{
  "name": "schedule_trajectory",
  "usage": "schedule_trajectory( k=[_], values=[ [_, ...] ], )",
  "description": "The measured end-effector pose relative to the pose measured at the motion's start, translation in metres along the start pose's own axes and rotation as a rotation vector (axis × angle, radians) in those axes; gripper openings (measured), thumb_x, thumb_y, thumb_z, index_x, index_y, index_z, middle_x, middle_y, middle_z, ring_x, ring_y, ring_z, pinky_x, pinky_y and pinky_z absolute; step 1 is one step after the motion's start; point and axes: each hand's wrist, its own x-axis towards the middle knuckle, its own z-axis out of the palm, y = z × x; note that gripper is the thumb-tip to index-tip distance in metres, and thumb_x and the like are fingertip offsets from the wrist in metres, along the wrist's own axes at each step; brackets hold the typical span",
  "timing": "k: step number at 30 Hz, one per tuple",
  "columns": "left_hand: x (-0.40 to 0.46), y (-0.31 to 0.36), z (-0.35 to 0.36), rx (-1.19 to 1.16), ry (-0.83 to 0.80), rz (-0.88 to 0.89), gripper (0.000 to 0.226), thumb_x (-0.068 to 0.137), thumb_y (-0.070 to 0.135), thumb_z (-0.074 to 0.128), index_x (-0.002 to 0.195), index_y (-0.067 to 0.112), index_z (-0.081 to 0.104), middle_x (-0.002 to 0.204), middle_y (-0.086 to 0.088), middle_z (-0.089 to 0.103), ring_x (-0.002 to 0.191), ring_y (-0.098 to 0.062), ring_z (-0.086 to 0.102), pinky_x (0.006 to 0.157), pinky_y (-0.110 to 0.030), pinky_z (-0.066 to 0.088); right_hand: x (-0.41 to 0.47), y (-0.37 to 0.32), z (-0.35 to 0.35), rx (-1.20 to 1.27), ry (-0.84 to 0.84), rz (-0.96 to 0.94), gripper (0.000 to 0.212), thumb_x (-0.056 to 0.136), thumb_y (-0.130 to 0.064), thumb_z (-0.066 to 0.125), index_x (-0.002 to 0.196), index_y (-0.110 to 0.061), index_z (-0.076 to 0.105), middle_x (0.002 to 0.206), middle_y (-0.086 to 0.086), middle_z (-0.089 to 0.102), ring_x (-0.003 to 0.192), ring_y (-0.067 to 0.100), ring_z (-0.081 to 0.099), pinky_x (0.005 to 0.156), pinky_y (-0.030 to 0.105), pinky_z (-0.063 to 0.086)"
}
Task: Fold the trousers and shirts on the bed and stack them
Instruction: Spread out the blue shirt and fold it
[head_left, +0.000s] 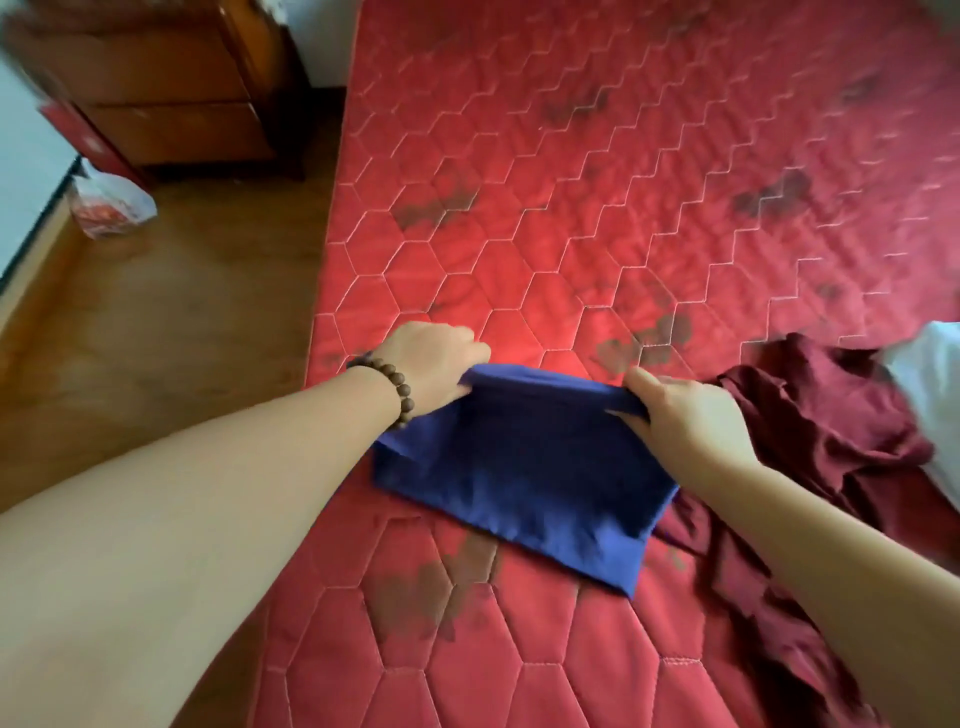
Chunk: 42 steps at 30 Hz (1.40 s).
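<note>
Both hands pinch the blue garment (524, 467): left hand (434, 364) and right hand (691, 410) at its far corners. Maroon garment (831, 415) lies crumpled just beside, on the red bed (571, 208).

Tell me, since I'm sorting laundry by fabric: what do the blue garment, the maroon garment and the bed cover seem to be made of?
Blue garment: looks like a matte woven cloth, perhaps cotton; it holds crisp fold edges. Maroon garment: thinner, softer fabric, possibly a knit; it lies in loose crumples. Bed cover: quilted red fabric with a slight sheen, stitched in hexagons, probably synthetic or blended.
</note>
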Motion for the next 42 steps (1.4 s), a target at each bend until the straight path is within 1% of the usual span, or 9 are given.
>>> schedule_trajectory(
  k=[4, 9, 16, 21, 25, 28, 31, 35, 42],
  values=[
    [0.0, -0.026, -0.056, -0.025, 0.227, -0.08, 0.02, 0.094, 0.021, 0.052, 0.112, 0.017, 0.059, 0.105, -0.004, 0.055, 0.092, -0.025, 0.057, 0.071, -0.04, 0.047, 0.033, 0.002, -0.05, 0.002, 0.322, -0.156, 0.026, 0.066, -0.011, 0.078, 0.072, -0.007, 0.052, 0.059, 0.009, 0.056, 0.05, 0.031, 0.056, 0.045, 0.028, 0.032],
    [-0.013, -0.029, -0.05, 0.089, 0.347, 0.006, 0.034, 0.083, -0.007, 0.039, 0.106, 0.007, 0.06, 0.101, -0.013, 0.056, 0.092, -0.031, 0.056, 0.075, -0.045, 0.047, 0.036, 0.004, -0.055, -0.092, 0.466, -0.307, 0.016, 0.08, -0.02, 0.056, 0.07, -0.007, 0.058, 0.059, 0.009, 0.055, 0.052, 0.031, 0.056, 0.044, 0.031, 0.036],
    [-0.07, 0.02, 0.085, 0.06, 0.24, -0.067, 0.017, 0.059, -0.002, 0.078, 0.068, 0.008, 0.068, 0.067, -0.009, 0.059, 0.062, -0.028, 0.062, 0.052, -0.032, 0.051, -0.028, -0.008, 0.053, -0.011, 0.072, -0.371, 0.019, 0.062, -0.005, 0.082, 0.077, -0.009, 0.07, 0.064, 0.008, 0.057, 0.058, 0.029, 0.06, 0.049, 0.037, 0.049],
    [-0.12, 0.06, 0.15, -0.055, 0.257, -0.166, 0.038, 0.074, 0.01, 0.041, 0.088, 0.005, 0.076, 0.087, -0.016, 0.071, 0.081, -0.03, 0.07, 0.065, -0.035, 0.058, -0.092, -0.029, 0.108, -0.059, -0.304, -0.332, 0.014, 0.079, -0.012, 0.067, 0.093, -0.014, 0.068, 0.083, 0.006, 0.063, 0.08, 0.029, 0.064, 0.067, 0.039, 0.048],
    [-0.155, 0.074, 0.156, -0.072, 0.293, -0.305, 0.046, 0.075, 0.008, 0.035, 0.096, 0.002, 0.075, 0.102, -0.021, 0.071, 0.087, -0.037, 0.069, 0.064, -0.043, 0.057, -0.134, -0.05, 0.111, -0.016, -0.266, -0.323, 0.031, 0.07, -0.008, 0.074, 0.099, -0.015, 0.072, 0.075, 0.006, 0.061, 0.065, 0.03, 0.064, 0.056, 0.034, 0.049],
    [-0.179, 0.084, 0.153, -0.092, 0.32, -0.337, 0.044, 0.075, 0.007, 0.034, 0.089, 0.003, 0.076, 0.097, -0.016, 0.073, 0.071, -0.034, 0.067, 0.054, -0.04, 0.055, -0.17, -0.068, 0.115, 0.025, -0.397, -0.3, 0.06, 0.09, -0.011, 0.047, 0.146, -0.03, 0.037, 0.102, 0.006, 0.059, 0.091, 0.031, 0.062, 0.075, 0.038, 0.047],
    [-0.196, 0.096, 0.151, -0.187, 0.203, -0.399, 0.039, 0.078, -0.006, 0.04, 0.097, 0.003, 0.073, 0.11, -0.013, 0.07, 0.058, -0.033, 0.065, 0.05, -0.039, 0.052, -0.211, -0.096, 0.118, -0.014, -0.492, -0.257, 0.067, 0.094, -0.012, 0.037, 0.152, -0.035, 0.012, 0.113, 0.007, 0.054, 0.094, 0.031, 0.062, 0.074, 0.039, 0.045],
    [-0.213, 0.114, 0.168, -0.269, -0.084, -0.515, 0.054, 0.093, 0.003, 0.036, 0.144, 0.02, 0.041, 0.157, 0.007, 0.027, 0.11, -0.03, 0.059, 0.078, -0.033, 0.046, -0.272, -0.148, 0.121, -0.03, -0.684, -0.237, 0.074, 0.092, -0.004, 0.034, 0.153, -0.022, -0.004, 0.12, 0.01, 0.053, 0.095, 0.034, 0.062, 0.062, 0.037, 0.035],
    [-0.23, 0.15, 0.169, -0.893, 0.228, -0.758, 0.06, 0.083, -0.008, 0.047, 0.14, 0.01, 0.047, 0.16, -0.004, 0.015, 0.135, -0.023, 0.037, 0.1, -0.02, 0.031, -0.303, -0.175, 0.109, 0.104, -0.642, -0.151, 0.073, 0.092, -0.065, 0.027, 0.152, -0.027, 0.013, 0.113, 0.005, 0.057, 0.096, 0.028, 0.06, 0.066, 0.036, 0.037]
  ],
)
